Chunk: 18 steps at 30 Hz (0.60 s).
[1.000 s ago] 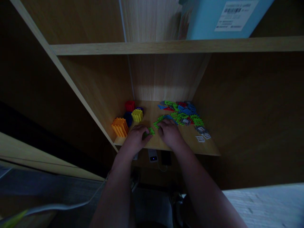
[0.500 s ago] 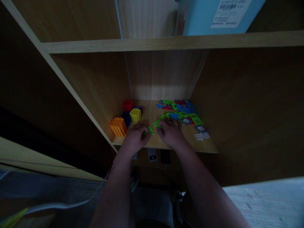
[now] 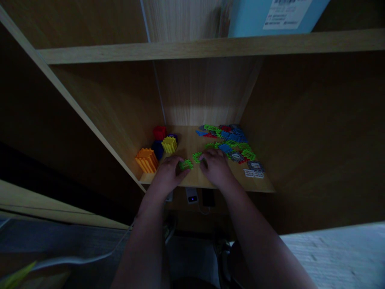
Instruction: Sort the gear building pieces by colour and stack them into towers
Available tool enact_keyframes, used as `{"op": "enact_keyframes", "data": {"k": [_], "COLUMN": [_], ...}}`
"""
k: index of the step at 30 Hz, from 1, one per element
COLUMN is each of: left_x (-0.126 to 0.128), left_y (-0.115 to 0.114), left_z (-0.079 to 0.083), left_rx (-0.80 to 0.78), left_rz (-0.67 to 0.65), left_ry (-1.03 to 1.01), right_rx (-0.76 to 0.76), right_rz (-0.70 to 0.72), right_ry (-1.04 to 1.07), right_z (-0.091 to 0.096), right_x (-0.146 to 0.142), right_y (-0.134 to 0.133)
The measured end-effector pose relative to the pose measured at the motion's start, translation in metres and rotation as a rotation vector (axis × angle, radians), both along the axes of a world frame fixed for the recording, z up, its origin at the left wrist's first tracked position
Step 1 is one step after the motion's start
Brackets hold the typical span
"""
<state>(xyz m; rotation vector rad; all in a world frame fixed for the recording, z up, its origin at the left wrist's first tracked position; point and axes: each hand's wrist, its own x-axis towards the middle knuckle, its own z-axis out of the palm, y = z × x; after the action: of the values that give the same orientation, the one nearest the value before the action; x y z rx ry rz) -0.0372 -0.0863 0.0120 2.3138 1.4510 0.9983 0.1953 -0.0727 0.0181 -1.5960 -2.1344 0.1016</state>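
My left hand (image 3: 170, 171) grips a green notched building tile (image 3: 186, 164) between thumb and fingers, just above the shelf board. My right hand (image 3: 215, 165) is closed at a second green notched tile (image 3: 196, 157), whose right part the fingers hide. A small gap separates the two tiles. Beyond my right hand lies a pile of flat notched pieces (image 3: 234, 136) in green, blue, red and grey. Left of my left hand stand an orange built block (image 3: 146, 159), a yellow one (image 3: 169, 145), a dark blue one (image 3: 157, 149) and a red one (image 3: 159, 132).
White grid-like pieces (image 3: 253, 173) lie at the shelf's front right. A higher shelf (image 3: 192, 49) carries a light blue box (image 3: 273, 20). Under the board are a device with a small light (image 3: 191, 196) and a dark flat object (image 3: 208, 197). Cabinet walls close both sides.
The green tile in my left hand has turned and shows more fully. My right hand has drawn a green tile apart from the pile. The camera view has shifted slightly.
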Motion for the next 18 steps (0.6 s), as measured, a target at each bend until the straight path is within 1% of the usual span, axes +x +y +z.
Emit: {"op": "enact_keyframes", "data": {"k": [4, 7, 10, 14, 18], "left_x": [-0.003, -0.003, -0.004, -0.007, -0.012], "left_y": [0.002, 0.001, -0.001, -0.005, -0.007], "left_z": [-0.002, 0.000, 0.005, 0.011, 0.014], "left_rx": [-0.024, -0.057, -0.100, -0.144, -0.165], "left_rz": [0.021, 0.023, 0.027, -0.003, -0.016], "left_ry": [-0.005, -0.010, -0.035, -0.074, -0.078], "right_rx": [0.068, 0.097, 0.085, 0.066, 0.100], "right_rz": [0.073, 0.129, 0.175, 0.195, 0.253], "right_ry": [0.036, 0.058, 0.071, 0.076, 0.131], "right_z": [-0.006, -0.010, -0.008, -0.002, -0.002], "right_x": [0.007, 0.014, 0.020, 0.025, 0.026], "right_y": [0.004, 0.006, 0.006, 0.006, 0.007]}}
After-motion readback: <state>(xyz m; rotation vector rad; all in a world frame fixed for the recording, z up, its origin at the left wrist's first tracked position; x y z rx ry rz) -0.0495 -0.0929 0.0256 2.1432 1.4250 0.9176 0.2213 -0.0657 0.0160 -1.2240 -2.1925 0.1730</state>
